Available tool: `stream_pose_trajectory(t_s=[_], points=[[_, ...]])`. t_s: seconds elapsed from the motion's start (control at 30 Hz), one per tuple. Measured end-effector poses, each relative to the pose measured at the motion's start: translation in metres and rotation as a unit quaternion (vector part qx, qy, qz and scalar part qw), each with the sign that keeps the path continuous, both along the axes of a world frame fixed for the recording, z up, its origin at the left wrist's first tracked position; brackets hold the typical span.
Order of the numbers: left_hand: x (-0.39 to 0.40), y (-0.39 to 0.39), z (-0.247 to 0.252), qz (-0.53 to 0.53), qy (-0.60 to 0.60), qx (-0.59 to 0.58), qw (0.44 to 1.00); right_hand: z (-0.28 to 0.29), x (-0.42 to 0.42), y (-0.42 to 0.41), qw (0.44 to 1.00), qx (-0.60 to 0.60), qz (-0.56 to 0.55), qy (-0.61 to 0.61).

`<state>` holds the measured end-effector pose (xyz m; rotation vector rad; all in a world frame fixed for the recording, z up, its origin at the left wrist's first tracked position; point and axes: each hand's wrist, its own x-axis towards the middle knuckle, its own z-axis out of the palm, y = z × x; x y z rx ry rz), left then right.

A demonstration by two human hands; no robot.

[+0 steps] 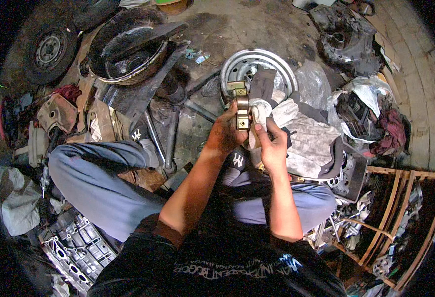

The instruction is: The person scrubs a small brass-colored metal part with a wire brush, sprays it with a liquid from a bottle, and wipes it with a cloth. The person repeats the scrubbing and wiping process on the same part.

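Note:
My left hand [224, 131] grips a metal bracket [242, 105] with yellowish plated tabs and a curved middle, held upright above the floor. Close to its right side, my right hand [272, 139] pinches a pale cloth [259, 115] that looks like a stained glove or rag. The cloth lies near the bracket; whether they touch is hard to tell. Below and beyond both hands are a steel wheel rim [239, 55], a dark grey cloth [262, 83] and a large stained light cloth [310, 144] with dark edging.
A round metal basin [128, 80] and a tyre on a wheel [48, 52] stand at the upper left. A greasy metal housing [347, 37] sits at the upper right, above an opened plastic bag [369, 92] of parts. An engine casting [80, 245] lies lower left, a wooden crate [403, 172] lower right.

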<state>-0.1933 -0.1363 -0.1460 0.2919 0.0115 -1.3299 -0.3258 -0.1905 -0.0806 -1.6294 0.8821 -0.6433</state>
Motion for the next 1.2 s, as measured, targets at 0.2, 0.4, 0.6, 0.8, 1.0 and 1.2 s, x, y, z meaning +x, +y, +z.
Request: stream_pose_trajectory(t_s=[0.2, 0.4, 0.6, 0.8, 1.0, 1.2], points=[[-0.004, -0.006, 0.001, 0.01, -0.028, 0.023, 0.999, -0.005, 0.007, 0.008, 0.976, -0.211, 0.024, 0.048], [-0.013, -0.001, 0.023, 0.067, -0.158, 0.137, 0.976, 0.003, 0.008, 0.026, 0.944, -0.255, 0.093, 0.19], [-0.004, 0.002, 0.005, 0.054, -0.146, 0.1, 0.983, 0.003, 0.0, 0.012, 0.966, -0.226, 0.101, 0.079], [-0.005, -0.001, -0.007, 0.024, -0.03, 0.029, 0.999, 0.001, -0.007, -0.004, 0.999, -0.019, -0.037, 0.001], [-0.016, -0.007, 0.005, 0.058, -0.076, 0.027, 0.995, 0.0, 0.001, 0.006, 0.987, -0.155, -0.022, 0.027], [-0.015, -0.006, 0.007, 0.047, -0.092, 0.037, 0.994, -0.006, 0.005, 0.01, 0.968, -0.241, -0.023, 0.072]])
